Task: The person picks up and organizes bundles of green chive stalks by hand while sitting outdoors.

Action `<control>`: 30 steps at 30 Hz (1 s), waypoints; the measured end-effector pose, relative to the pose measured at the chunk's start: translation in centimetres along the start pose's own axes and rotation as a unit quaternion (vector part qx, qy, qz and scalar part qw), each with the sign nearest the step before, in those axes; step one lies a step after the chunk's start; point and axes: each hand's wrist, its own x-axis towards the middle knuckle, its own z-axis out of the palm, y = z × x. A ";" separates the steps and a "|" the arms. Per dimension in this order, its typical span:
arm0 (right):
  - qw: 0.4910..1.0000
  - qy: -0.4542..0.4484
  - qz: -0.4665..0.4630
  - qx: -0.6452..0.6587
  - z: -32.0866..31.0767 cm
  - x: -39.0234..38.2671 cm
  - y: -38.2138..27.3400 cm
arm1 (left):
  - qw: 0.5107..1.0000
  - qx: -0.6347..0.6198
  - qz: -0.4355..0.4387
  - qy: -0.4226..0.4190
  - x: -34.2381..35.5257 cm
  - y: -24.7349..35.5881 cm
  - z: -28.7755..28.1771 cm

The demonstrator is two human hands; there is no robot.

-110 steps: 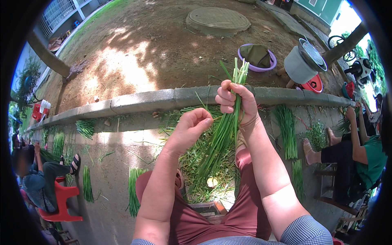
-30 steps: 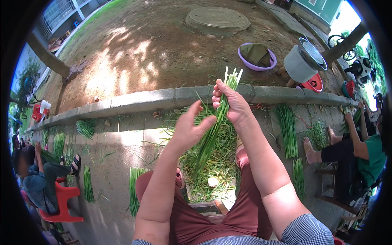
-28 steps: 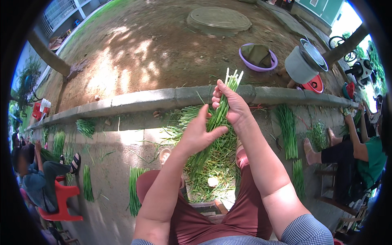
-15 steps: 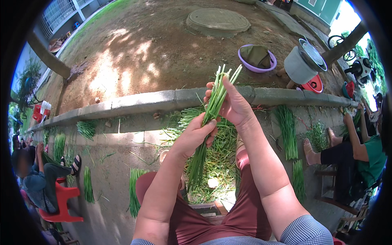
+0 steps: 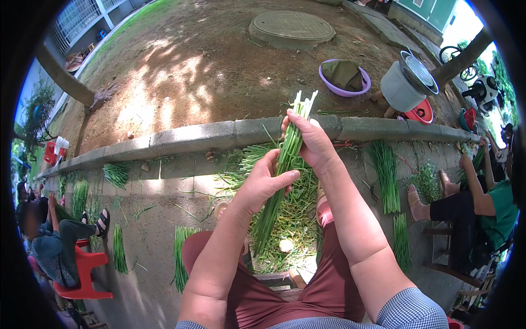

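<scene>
A bunch of garlic chives (image 5: pixel 279 189), long and green with pale cut ends upward, is held slantwise before me. My right hand (image 5: pixel 309 140) grips it near the pale ends, thumb lying along the stalks. Lower down, my left hand (image 5: pixel 267 183) is loosely wrapped around the bunch, its thumb across the front and its index finger raised a little. The green tails hang between my knees. Beneath them a heap of loose chives and trimmings (image 5: pixel 287 247) spreads over the ground, with a small pale round thing (image 5: pixel 286 245) on it.
A stone curb (image 5: pixel 192 136) runs across in front. More chive bundles lie on the pavement at right (image 5: pixel 384 178) and left (image 5: pixel 183 257). Beyond the curb are a purple basin (image 5: pixel 345 93) and a grey bucket (image 5: pixel 402 88). People sit at both sides, one on a red chair (image 5: pixel 85 271).
My left thumb has lifted and stretched rightward, its grip looser. My right hand has shifted slightly down and left, closing around the upper stalks. The pale ends are drawn closer together.
</scene>
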 end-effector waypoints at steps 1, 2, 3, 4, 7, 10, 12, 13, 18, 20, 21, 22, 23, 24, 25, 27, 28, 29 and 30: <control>1.000 0.012 -0.010 0.004 0.1 0.1 0.2 | 1.000 -0.003 0.002 0.006 -0.1 0.2 0.3; 0.999 0.025 -0.020 0.008 0.2 0.1 0.3 | 1.000 -0.005 0.005 0.012 -0.2 0.4 0.5; 0.999 0.030 -0.019 0.005 0.1 0.0 0.3 | 1.000 -0.008 0.007 0.017 -0.2 0.5 0.7; 0.999 0.033 -0.016 0.002 0.3 -0.1 0.2 | 1.000 0.004 0.015 0.014 -0.3 0.4 0.6; 0.999 0.050 -0.011 0.002 0.7 -0.3 0.1 | 0.999 0.030 0.039 0.017 -0.4 0.4 0.2; 0.999 0.050 -0.011 -0.002 0.4 -0.2 0.0 | 0.998 0.014 0.043 0.052 -0.4 0.9 -0.2; 0.998 0.054 -0.009 -0.005 0.2 -0.1 0.1 | 0.996 -0.019 0.018 0.081 -0.2 0.8 -0.9; 0.998 0.062 -0.007 -0.005 0.3 0.0 0.3 | 0.994 -0.038 0.042 0.090 -0.1 1.0 -0.7; 0.998 0.067 0.004 -0.007 0.2 0.1 0.8 | 0.883 0.358 0.249 0.174 0.1 0.5 -0.3; 0.999 0.050 0.010 0.001 0.2 0.1 0.9 | 0.832 0.446 0.276 0.179 -0.1 0.8 0.1; 0.999 0.040 0.010 -0.025 0.1 0.1 1.0 | 0.826 0.448 0.287 0.187 0.0 0.6 0.3; 0.999 0.036 0.006 -0.037 0.3 0.0 1.1 | 0.848 0.415 0.266 0.192 0.1 0.3 0.1; 0.998 0.033 0.001 -0.050 0.5 0.0 1.2 | 0.870 0.381 0.245 0.196 0.4 -0.2 -0.2; 0.998 0.030 -0.003 -0.062 0.7 0.0 1.2 | 0.889 0.346 0.224 0.199 0.5 -0.5 -0.4; 0.997 0.023 -0.015 -0.072 0.7 0.0 1.3 | 0.904 0.314 0.212 0.196 0.2 0.1 -0.2; 0.997 0.022 -0.007 -0.079 0.5 -0.1 1.0 | 0.947 0.169 0.196 0.191 0.4 0.1 -1.0; 0.996 0.021 -0.003 -0.082 0.5 -0.2 0.8 | 0.960 0.095 0.186 0.187 0.4 0.3 -1.3; 0.996 0.030 -0.004 -0.088 0.5 -0.3 0.6 | 0.961 0.083 0.189 0.184 0.1 0.9 -1.5; 0.996 0.031 -0.008 -0.085 0.5 -0.3 0.5 | 0.964 0.052 0.188 0.178 -0.2 1.2 -2.1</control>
